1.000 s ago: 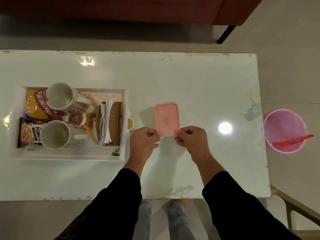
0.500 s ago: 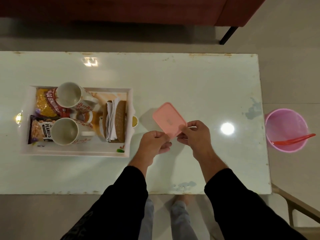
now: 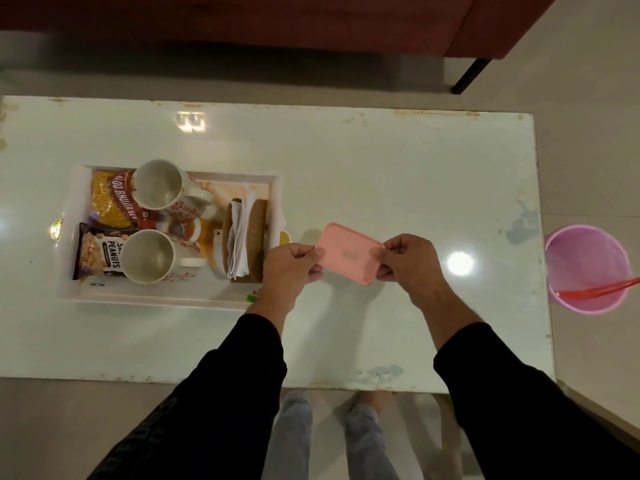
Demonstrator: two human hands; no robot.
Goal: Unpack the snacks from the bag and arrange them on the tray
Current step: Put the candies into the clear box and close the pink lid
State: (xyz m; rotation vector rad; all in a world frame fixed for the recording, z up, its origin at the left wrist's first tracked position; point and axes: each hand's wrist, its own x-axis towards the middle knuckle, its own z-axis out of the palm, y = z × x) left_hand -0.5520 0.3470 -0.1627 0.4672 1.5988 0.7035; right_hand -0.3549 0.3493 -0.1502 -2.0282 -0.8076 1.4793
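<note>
A pink rectangular lid hangs above the white table, held at its two short ends. My left hand pinches its left end and my right hand pinches its right end. The white tray lies to the left. It holds a yellow sev packet, a peanuts packet, two white mugs and a brown holder with white napkins. No bag is in view.
The white table has worn edges. A pink bucket with a red spoon-like handle stands on the floor at the right. A dark red sofa runs along the far side. My legs show below the table's near edge.
The pink lid has turned from upright to lying crosswise, long side left to right. Both hands shifted from its near edge to its two ends.
</note>
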